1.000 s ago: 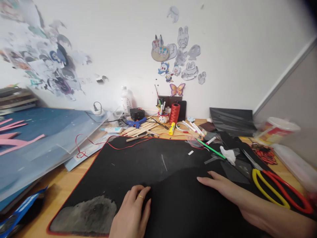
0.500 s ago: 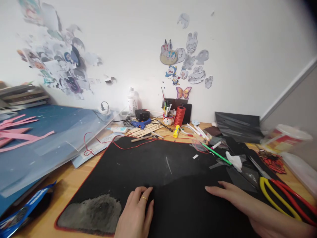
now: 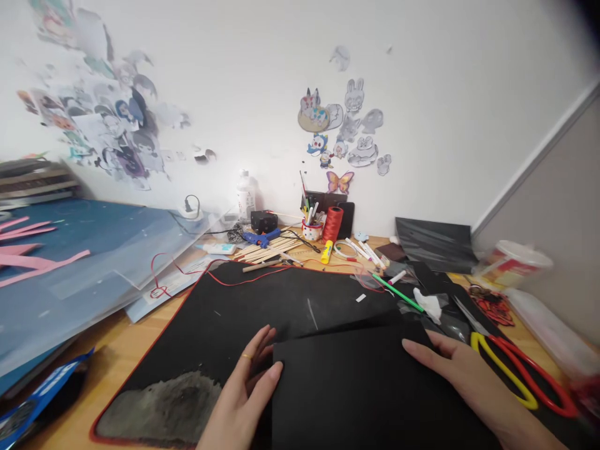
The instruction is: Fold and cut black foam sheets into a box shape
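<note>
A black sheet of card (image 3: 347,387) tilts up over the black desk mat (image 3: 244,306), its far edge lifted off the surface. My left hand (image 3: 244,387) has its thumb at the card's left edge, with the fingers bent behind. On the far right corner, my right hand (image 3: 459,369) pinches the card, thumb on top and fingers underneath, partly hidden. The scissors (image 3: 525,375) with yellow and red handles lie beside my right hand. Left of my left hand, a grey worn patch (image 3: 164,406) marks the mat.
Wooden sticks (image 3: 267,247), a blue glue gun (image 3: 262,237), a red thread spool (image 3: 332,224) and a yellow glue stick (image 3: 327,252) lie or stand along the back. A green pen (image 3: 398,292) and crumpled tissue (image 3: 429,305) are at right. Clear sheeting (image 3: 112,275) covers the left side.
The black card has come up off the mat, its far edge now raised between both hands. My left thumb has moved onto its edge. The view has shifted slightly to the right.
</note>
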The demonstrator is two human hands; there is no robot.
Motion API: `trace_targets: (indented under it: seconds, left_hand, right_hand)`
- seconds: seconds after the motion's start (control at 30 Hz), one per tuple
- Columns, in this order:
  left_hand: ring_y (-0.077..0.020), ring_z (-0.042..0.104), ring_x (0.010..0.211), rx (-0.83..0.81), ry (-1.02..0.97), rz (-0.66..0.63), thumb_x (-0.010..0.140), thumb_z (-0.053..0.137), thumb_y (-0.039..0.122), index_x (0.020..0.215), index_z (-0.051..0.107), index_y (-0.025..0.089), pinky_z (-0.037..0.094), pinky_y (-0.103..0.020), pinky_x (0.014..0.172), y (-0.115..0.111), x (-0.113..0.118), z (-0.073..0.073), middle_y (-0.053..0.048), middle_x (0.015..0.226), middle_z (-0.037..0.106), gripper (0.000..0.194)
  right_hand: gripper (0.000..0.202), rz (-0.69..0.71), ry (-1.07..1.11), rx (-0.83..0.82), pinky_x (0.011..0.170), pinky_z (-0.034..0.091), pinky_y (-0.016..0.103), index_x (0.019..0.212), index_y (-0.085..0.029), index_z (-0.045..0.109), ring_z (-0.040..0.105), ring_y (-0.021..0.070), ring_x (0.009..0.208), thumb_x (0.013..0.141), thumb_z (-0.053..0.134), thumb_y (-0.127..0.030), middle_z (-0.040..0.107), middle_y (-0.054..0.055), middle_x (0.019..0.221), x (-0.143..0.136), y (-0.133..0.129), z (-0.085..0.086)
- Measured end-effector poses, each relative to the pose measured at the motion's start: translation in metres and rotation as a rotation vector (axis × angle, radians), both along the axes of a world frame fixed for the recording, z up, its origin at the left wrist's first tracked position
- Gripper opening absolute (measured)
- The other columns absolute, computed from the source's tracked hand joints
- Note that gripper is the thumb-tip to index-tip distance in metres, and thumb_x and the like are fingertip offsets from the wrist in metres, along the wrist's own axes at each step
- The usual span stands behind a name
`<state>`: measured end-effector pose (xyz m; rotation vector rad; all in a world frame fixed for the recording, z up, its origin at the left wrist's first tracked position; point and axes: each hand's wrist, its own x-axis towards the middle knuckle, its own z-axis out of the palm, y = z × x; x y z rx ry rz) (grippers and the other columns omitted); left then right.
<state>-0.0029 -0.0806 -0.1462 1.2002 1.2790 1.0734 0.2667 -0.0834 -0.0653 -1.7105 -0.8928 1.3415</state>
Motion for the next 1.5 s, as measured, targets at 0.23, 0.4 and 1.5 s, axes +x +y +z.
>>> trace_targets:
  seconds: [0.23,0.4,1.5]
  left_hand:
    - [-0.0310,0.033,0.128,-0.057,-0.339,0.046,0.068,0.063,0.048,0.133,0.035,0.020,0.035,-0.042,0.100,0.010,0.010,0.012,-0.014,0.140,0.037,0.076]
    - [-0.0306,0.035,0.128,-0.074,-0.267,0.028,0.071,0.061,0.047,0.134,0.035,0.016,0.037,-0.042,0.099,0.013,0.023,0.030,-0.017,0.137,0.041,0.076]
    - [-0.0177,0.061,0.088,-0.065,-0.418,0.014,0.070,0.070,0.035,0.096,0.065,0.018,0.048,-0.020,0.072,-0.007,0.046,0.071,-0.002,0.094,0.068,0.031]
  right_hand:
    - [0.030,-0.161,-0.185,0.159,0.064,0.056,0.027,0.078,-0.022,0.071,0.067,0.0232,0.072,0.054,0.075,-0.040,0.073,0.001,0.080,0.012,-0.005,-0.004]
    - [0.043,-0.247,-0.034,0.162,0.067,0.056,0.030,0.090,-0.020,0.068,0.067,0.0258,0.079,0.055,0.074,-0.043,0.073,0.004,0.086,0.013,-0.009,-0.005]
    - [0.039,-0.444,-0.243,0.121,0.067,0.058,0.026,0.077,-0.027,0.053,0.066,0.0268,0.085,0.045,0.067,-0.044,0.073,-0.001,0.078,0.011,-0.018,-0.003]
